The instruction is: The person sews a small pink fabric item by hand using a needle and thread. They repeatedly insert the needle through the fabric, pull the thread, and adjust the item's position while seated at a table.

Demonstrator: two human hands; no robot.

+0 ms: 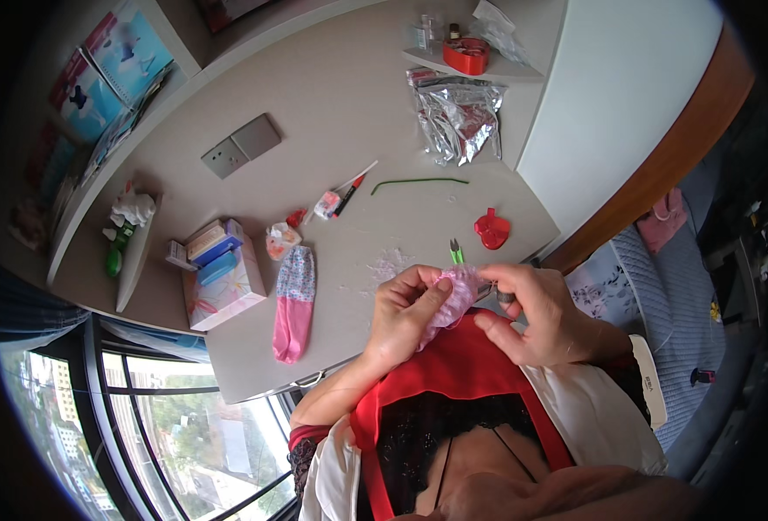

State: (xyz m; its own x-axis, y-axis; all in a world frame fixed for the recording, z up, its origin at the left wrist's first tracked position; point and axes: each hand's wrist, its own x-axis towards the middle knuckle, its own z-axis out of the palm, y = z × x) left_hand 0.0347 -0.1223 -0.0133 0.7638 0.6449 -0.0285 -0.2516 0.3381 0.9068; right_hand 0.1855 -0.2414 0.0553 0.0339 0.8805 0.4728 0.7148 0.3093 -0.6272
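Observation:
A bunched piece of pink ribbed fabric (457, 296) hangs in front of my chest, at the desk's near edge. My left hand (410, 306) pinches it between thumb and fingers. Close by on the other side is my right hand (540, 309), its index finger at the fabric's edge and its thumb lower and apart. A dark thimble ring (505, 297) sits on one of its fingers. Whether these fingers hold a needle or thread is too small to tell. Just beyond the fabric, green-handled thread snips (456, 251) lie partly hidden, blades pointing away.
White thread scraps (389, 262) litter the desk (351, 306). A pink and floral sleeve cover (294, 303) lies left, beside a tissue box (227, 296). Farther back are a red marker (349, 195) and a green wire-like strip (419, 182). A red heart-shaped container (492, 229) lies right.

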